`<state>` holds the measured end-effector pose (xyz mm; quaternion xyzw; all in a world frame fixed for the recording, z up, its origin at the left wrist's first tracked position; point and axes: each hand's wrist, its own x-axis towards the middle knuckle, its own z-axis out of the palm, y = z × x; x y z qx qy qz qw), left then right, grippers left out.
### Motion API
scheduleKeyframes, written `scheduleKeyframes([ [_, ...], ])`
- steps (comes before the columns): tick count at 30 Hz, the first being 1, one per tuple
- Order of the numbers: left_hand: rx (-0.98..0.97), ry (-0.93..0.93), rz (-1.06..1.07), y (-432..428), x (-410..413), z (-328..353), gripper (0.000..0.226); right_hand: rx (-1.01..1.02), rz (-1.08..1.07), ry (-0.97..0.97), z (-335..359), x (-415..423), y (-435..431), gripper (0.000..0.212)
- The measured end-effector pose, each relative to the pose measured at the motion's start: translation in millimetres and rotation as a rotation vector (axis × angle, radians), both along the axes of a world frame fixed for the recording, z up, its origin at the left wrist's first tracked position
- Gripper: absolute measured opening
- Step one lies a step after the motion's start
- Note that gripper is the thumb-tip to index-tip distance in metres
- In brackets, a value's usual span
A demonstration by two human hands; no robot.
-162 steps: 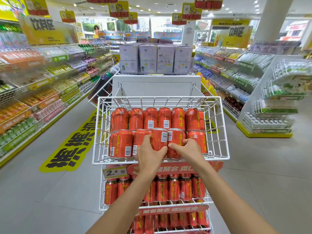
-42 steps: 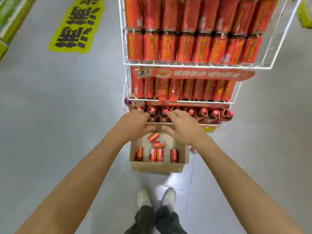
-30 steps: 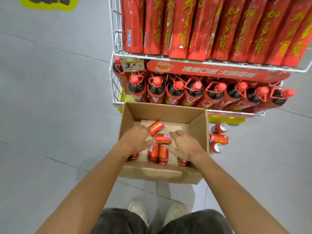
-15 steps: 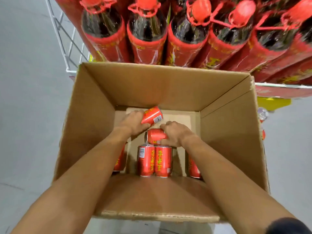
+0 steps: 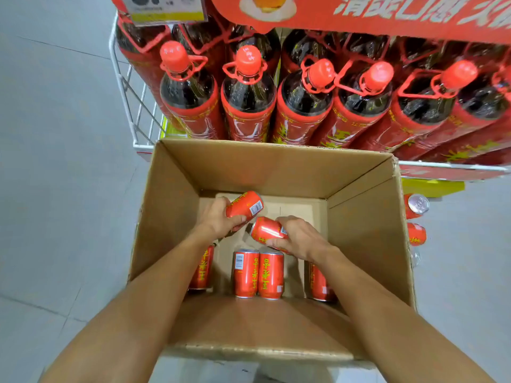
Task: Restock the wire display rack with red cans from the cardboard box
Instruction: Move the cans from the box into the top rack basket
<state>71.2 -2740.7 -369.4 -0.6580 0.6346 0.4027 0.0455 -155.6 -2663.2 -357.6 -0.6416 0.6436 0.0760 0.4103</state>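
Both my arms reach down into the open cardboard box [image 5: 365, 239] on the floor. My left hand [image 5: 218, 218] grips one red can [image 5: 244, 206], tilted with its barcode facing up. My right hand [image 5: 300, 236] holds a second red can [image 5: 266, 230] lying sideways just beside the first. Several more red cans stand upright on the box floor, a pair [image 5: 258, 273] in the middle and one under each forearm. Directly behind the box stands the white wire display rack [image 5: 130, 106].
The rack's bottom tier is packed with large dark bottles with red caps [image 5: 249, 87]. A price tag [image 5: 166, 6] and a red banner hang above them. Loose red cans [image 5: 416, 207] lie on the grey floor right of the box.
I bent down from the rack's top basket to the box. In the last half second both hands closed on cans and lifted them slightly off the box floor.
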Motion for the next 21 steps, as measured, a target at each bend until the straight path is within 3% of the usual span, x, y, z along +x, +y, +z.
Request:
scheduleKeyframes([
  [5, -0.019, 0.037, 0.026, 11.8, 19.5, 145.5, 0.06, -0.058, -0.314, -0.2, 128.1, -10.9, 32.9, 0.049],
  [9, -0.093, 0.142, 0.026, 23.8, 20.7, 316.3, 0.057, -0.143, -0.518, -0.275, 278.6, -8.1, 58.7, 0.067],
  [11, -0.147, 0.2, 0.006, 28.9, 16.4, 410.7, 0.057, -0.182, -0.61, -0.337, 359.9, -7.2, 72.4, 0.059],
  [14, -0.232, 0.266, -0.028, 33.2, 10.2, 549.1, 0.049, -0.264, -0.675, -0.404, 486.8, -7.4, 84.6, 0.037],
  [21, -0.428, 0.367, -0.157, 28.0, -18.4, 821.4, 0.069, -0.567, -0.716, -0.538, 762.9, -24.4, 77.4, 0.042],
])
